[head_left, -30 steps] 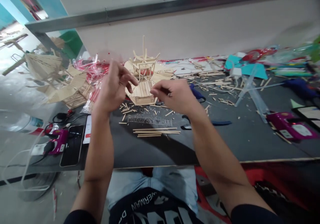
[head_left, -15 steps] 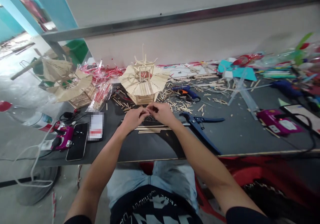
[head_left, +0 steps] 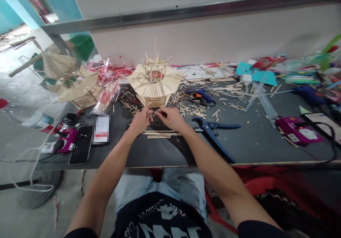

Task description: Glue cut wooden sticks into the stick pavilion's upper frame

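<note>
My left hand (head_left: pixel 141 120) and my right hand (head_left: pixel 171 119) are close together, just in front of a small pavilion model (head_left: pixel 156 90) built of thin wooden sticks. Left fingers are curled in a pinch. On the right, thumb and forefinger are pressed together, pointing at the left hand. Whatever lies between the fingers is too small to make out. Several thin wooden sticks (head_left: pixel 160 135) lie side by side on the dark table (head_left: pixel 160 153), under and in front of the hands. A dark round-patterned piece (head_left: pixel 157 123) shows between my hands.
Blue-handled cutters (head_left: pixel 214 138) lie right of my hands, with a blue glue gun (head_left: pixel 201 96) behind them among stick offcuts. A second stick model (head_left: pixel 77 85), bagged red-tipped sticks (head_left: pixel 108 96), two phones and a purple power strip (head_left: pixel 68 141) are at left. Another purple strip (head_left: pixel 298 129) sits at right.
My hands have drawn slightly apart; their fingertips met before and now show a small gap. The view has shifted a little. The models and tools stay in place.
</note>
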Action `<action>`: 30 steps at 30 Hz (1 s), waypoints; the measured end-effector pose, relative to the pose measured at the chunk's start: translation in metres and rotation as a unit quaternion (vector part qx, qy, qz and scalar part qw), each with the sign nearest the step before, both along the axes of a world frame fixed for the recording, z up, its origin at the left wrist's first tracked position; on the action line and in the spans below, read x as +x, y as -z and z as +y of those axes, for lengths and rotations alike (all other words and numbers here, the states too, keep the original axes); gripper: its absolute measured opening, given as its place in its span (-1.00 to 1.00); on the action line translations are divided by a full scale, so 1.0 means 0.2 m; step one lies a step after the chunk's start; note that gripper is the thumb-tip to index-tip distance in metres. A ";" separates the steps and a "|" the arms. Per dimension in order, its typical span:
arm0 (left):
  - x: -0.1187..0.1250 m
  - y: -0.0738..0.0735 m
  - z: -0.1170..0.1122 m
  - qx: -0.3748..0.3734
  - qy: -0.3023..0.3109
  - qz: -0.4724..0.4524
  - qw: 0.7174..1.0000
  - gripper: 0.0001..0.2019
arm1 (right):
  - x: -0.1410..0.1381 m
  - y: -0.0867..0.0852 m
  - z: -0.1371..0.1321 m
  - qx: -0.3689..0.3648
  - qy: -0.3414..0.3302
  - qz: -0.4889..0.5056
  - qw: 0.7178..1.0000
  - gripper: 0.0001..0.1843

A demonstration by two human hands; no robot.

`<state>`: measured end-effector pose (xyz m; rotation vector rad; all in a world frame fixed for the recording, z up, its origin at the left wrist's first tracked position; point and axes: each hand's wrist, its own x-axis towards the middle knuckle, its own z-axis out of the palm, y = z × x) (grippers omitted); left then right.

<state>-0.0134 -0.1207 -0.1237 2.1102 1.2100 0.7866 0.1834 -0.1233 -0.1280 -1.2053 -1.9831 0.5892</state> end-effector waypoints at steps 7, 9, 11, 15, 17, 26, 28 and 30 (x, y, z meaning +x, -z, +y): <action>0.02 -0.03 0.00 0.028 -0.024 0.040 0.998 -0.68 | 0.00 0.00 0.00 -0.013 -0.028 0.006 0.999 -0.76; 0.02 -0.03 0.01 0.042 -0.030 0.040 0.998 -0.77 | 0.00 0.00 0.00 -0.017 -0.031 0.006 0.999 -0.75; 0.02 -0.03 0.01 0.053 -0.034 0.038 0.997 -0.83 | 0.00 0.00 0.00 -0.019 -0.028 0.007 0.999 -0.75; 0.01 -0.01 0.02 0.056 -0.037 0.032 0.997 -0.76 | 0.00 0.01 0.00 -0.025 -0.016 0.006 1.000 -0.77; 0.02 -0.01 0.02 0.056 -0.035 0.029 0.997 -0.73 | 0.00 0.00 0.00 -0.025 -0.008 0.005 1.000 -0.79; 0.02 0.01 0.02 0.054 -0.066 0.024 0.996 -0.82 | 0.03 0.00 0.02 -0.019 0.066 0.007 0.998 -0.70; 0.02 0.01 0.02 0.061 -0.073 0.030 0.995 -0.84 | 0.05 0.00 0.03 -0.020 0.071 0.008 0.997 -0.72; 0.01 0.01 0.02 0.070 -0.076 0.036 0.994 -0.82 | 0.06 0.01 0.04 -0.021 0.071 0.009 0.997 -0.77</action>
